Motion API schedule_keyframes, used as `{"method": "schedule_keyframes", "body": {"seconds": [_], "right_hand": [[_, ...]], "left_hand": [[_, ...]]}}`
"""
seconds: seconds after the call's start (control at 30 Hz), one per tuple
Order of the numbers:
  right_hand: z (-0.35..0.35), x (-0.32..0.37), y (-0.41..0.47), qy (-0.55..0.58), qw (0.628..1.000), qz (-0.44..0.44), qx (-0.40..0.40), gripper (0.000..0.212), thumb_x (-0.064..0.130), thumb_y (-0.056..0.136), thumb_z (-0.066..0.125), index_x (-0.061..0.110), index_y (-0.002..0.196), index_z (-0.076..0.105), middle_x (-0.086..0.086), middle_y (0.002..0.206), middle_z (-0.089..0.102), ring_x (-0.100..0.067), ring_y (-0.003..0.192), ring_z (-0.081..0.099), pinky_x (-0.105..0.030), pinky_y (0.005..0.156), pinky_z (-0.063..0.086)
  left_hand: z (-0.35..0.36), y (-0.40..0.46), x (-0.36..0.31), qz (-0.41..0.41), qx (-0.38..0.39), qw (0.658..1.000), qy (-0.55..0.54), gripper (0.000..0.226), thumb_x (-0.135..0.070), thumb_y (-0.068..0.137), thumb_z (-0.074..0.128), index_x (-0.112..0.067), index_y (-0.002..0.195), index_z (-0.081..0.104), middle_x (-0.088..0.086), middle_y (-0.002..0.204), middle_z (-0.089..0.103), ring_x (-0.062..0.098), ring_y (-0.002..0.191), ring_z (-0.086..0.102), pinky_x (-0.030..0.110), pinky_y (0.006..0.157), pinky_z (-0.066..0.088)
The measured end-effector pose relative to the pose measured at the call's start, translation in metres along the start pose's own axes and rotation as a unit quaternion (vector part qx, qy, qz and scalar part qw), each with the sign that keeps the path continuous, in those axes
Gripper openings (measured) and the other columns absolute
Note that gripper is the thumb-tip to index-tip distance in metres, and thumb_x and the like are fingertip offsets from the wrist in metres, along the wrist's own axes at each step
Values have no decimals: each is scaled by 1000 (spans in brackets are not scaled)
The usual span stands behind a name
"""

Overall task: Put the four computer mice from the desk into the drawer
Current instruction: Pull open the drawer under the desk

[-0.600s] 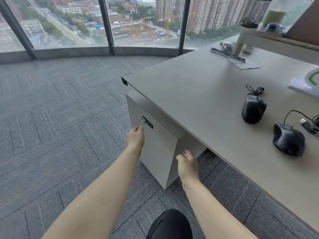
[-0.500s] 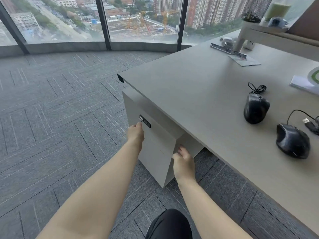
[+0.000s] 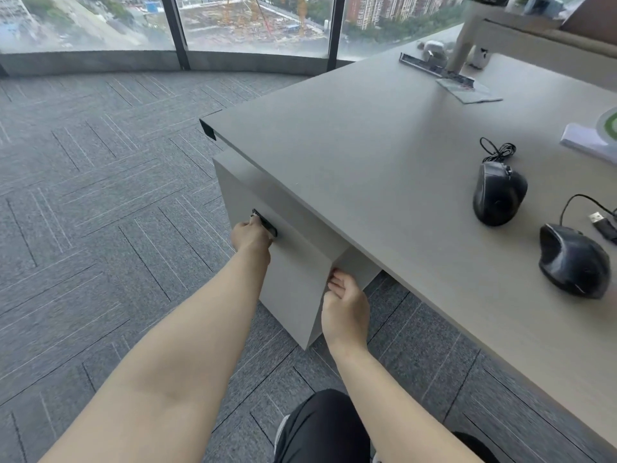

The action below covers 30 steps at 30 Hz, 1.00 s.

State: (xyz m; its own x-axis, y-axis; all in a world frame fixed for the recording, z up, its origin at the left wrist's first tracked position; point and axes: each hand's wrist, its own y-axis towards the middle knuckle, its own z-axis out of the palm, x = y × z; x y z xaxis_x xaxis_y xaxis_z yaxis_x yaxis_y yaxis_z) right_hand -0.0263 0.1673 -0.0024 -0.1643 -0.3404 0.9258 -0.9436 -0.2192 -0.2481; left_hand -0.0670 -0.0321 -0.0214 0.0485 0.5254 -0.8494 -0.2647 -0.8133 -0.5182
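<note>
Two black wired mice lie on the grey desk (image 3: 350,152): one mouse (image 3: 498,192) with a coiled cable behind it, and a second mouse (image 3: 572,260) nearer the front edge at the right. Below the desk's left end sits a pale grey drawer cabinet (image 3: 293,282), its front closed. My left hand (image 3: 251,234) grips the black handle (image 3: 265,222) on the cabinet front. My right hand (image 3: 345,304) has its fingers hooked round the cabinet's right front edge. Other mice are out of view.
Grey carpet tiles cover the floor to the left, with floor-to-ceiling windows behind. At the desk's far end stand a white monitor riser (image 3: 484,26), a dark strip (image 3: 434,70) and papers (image 3: 467,91). A USB plug (image 3: 601,222) lies at the right edge. My knee (image 3: 320,426) is below.
My left hand slid up onto the black handle and closed on it. My right hand moved up to the cabinet's front corner edge. The view tilted down slightly.
</note>
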Motion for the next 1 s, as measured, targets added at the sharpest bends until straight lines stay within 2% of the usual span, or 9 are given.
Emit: {"method": "schedule_keyframes", "body": {"seconds": [0.13,0.33,0.43,0.57,0.67,0.73,0.83,0.9,1.0], "right_hand": [[-5,3,-7,-23,999,-9,27,41,-4,85,43,10,116,65,-3,112,71,-12,103,66,-24,88,50],[0,0,-57,-40,991,-38,125,30,0,91,50,24,99,66,16,92,68,9,84,60,-6,68,45],[13,-6,-91,-33,984,-43,170,34,-1,91,50,29,94,66,21,89,67,13,82,61,-2,66,45],[29,-12,-129,-62,967,-42,244,33,1,88,47,24,93,70,12,91,72,0,82,64,-11,66,49],[42,-12,-153,-97,951,-50,290,31,7,85,48,21,97,74,5,92,75,-10,84,67,-27,71,54],[51,-10,-166,-112,941,-55,315,31,8,85,48,20,95,75,2,90,75,-11,75,64,-29,65,52],[63,-9,-181,-126,930,-63,339,31,10,84,49,19,92,77,-2,85,76,-12,64,58,-34,60,51],[69,-8,-190,-137,923,-61,353,30,12,84,49,20,90,77,-1,86,77,-14,70,61,-41,70,57],[76,-10,-200,-146,918,-59,365,28,13,85,50,19,92,76,-2,88,77,-19,76,65,-45,78,57]], "left_hand": [[-16,-4,0,8,-4,1000,9,26,-18,91,49,-16,66,48,3,70,52,22,66,52,53,85,55],[-82,-14,2,-7,-50,998,-24,13,-15,93,52,-10,81,54,1,73,53,12,62,52,47,86,57],[-127,-21,1,-10,-60,998,-34,20,-15,94,51,-14,74,51,0,72,54,15,65,54,48,85,55],[-191,-26,0,-4,-66,997,-28,14,-17,96,50,-14,82,52,3,81,59,16,72,57,44,78,56],[-235,-31,2,12,-72,997,-10,14,-20,97,47,-10,103,55,7,101,64,18,84,62,40,71,57],[-259,-33,2,15,-79,997,-10,23,-20,97,46,-8,114,55,8,106,64,17,82,63,39,69,57],[-287,-38,0,14,-81,997,-9,22,-21,97,47,-8,113,56,9,106,67,17,81,66,38,66,57],[-303,-39,0,15,-84,996,-8,23,-20,96,47,-7,112,58,10,108,68,23,91,67,37,65,58],[-321,-39,1,20,-78,997,-1,25,-20,95,49,-4,110,61,12,107,70,22,89,69,37,62,58]]}}
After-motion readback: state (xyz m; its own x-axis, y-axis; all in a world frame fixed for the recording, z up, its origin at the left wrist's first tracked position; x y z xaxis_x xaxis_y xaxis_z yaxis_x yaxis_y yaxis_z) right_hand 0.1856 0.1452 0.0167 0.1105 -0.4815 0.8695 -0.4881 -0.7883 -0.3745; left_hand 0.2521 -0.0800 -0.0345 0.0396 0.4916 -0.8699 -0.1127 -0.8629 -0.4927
